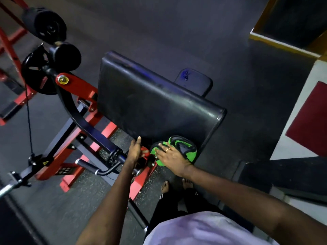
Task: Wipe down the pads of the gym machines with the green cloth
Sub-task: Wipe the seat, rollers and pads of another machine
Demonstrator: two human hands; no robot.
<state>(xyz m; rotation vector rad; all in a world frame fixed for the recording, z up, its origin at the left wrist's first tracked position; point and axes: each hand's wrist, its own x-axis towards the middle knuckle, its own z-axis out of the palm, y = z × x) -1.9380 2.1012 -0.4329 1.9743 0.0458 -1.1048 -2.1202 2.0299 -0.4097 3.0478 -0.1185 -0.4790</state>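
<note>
1. Nearest us, our right hand (170, 156) lay flat on the green cloth (192, 153), fingers straight and slightly spread, pressing it down.
2. Under those fingers, the cloth sat bunched on the near corner of the black pad (155, 103).
3. Just left of them, our left hand (135, 152) touched the pad's near edge, fingers straight and together.
4. Beyond all the fingertips, a smaller seat pad (194, 82) showed.

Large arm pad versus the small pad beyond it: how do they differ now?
The large arm pad is wider than the small pad. The large arm pad has the right hand pressing the green cloth on its near edge; the small pad has nothing touching it. Both are glossy black.
</note>
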